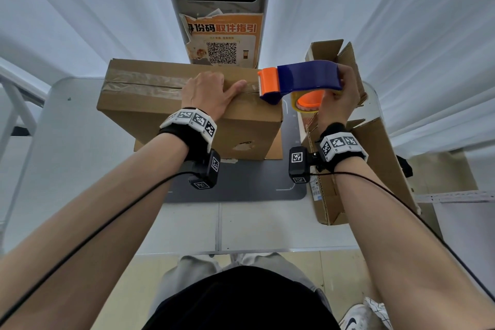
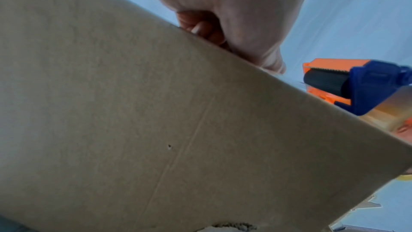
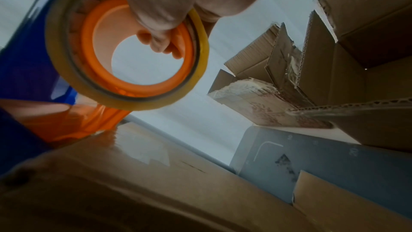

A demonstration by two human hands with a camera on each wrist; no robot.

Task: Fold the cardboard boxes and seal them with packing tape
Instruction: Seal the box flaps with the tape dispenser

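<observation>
A closed cardboard box (image 1: 187, 118) stands on the table with clear tape (image 1: 144, 84) along its top seam. My left hand (image 1: 206, 94) rests on the box top, thumb stretched flat on the tape toward the right end. In the left wrist view its other fingers (image 2: 200, 29) curl under the palm above the box (image 2: 156, 130). My right hand (image 1: 337, 94) grips a blue and orange tape dispenser (image 1: 302, 80), whose orange cutter head meets the box's right top edge. Its fingers (image 3: 165, 45) hook through the orange core of the tape roll (image 3: 133, 102).
Unfolded and flattened cardboard boxes (image 1: 369, 163) lie and lean at the right of the white table (image 1: 80, 142). A grey mat (image 1: 241, 185) lies under the box. Behind it stands a post with a screen and an orange QR poster (image 1: 225, 35). White curtains hang all around.
</observation>
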